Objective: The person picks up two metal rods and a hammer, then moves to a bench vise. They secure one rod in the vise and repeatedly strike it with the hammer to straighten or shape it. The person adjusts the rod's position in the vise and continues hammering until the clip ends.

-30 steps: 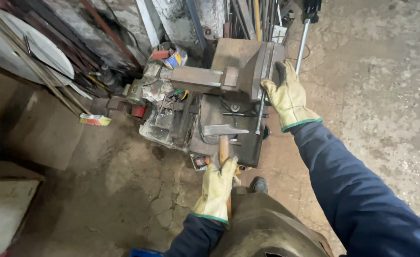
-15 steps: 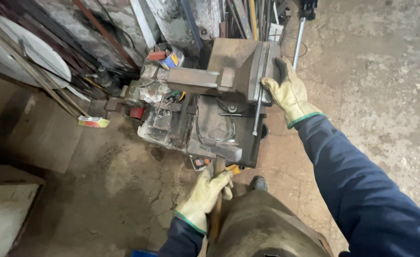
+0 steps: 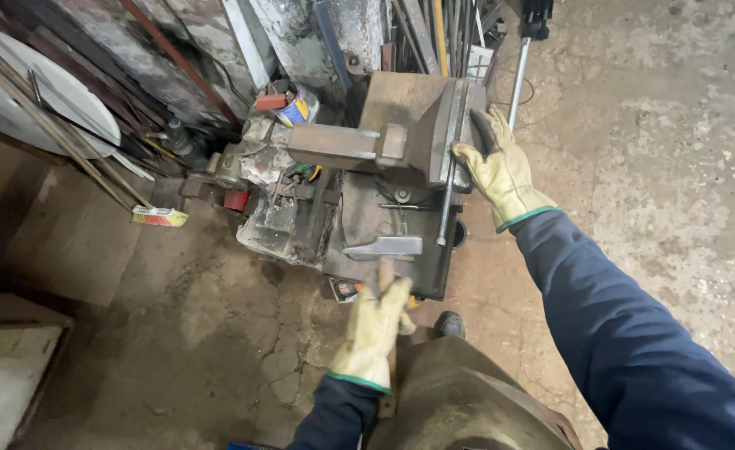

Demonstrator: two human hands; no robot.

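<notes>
My left hand (image 3: 375,332), in a yellow work glove, grips the wooden handle of a hammer. The grey hammer head (image 3: 384,247) lies flat over the dark metal stand (image 3: 359,221). A large rusty bench vise (image 3: 421,137) is mounted on the stand's top. My right hand (image 3: 498,169), also gloved, rests on the vise's outer jaw, where the steel handle rod (image 3: 445,204) hangs down. The fingers are curled round that end. My blue sleeves and a brown apron fill the lower frame.
A small engine block (image 3: 280,200) and scrap parts sit left of the stand. Metal bars and pipes (image 3: 434,33) lean against the back wall. A round white panel (image 3: 46,100) is at far left, a pale box (image 3: 5,367) at lower left. The cracked concrete floor (image 3: 676,167) stretches right.
My left hand drew the hammer back toward me, then brought it forward again over the stand. My right hand stayed at the vise's jaw end.
</notes>
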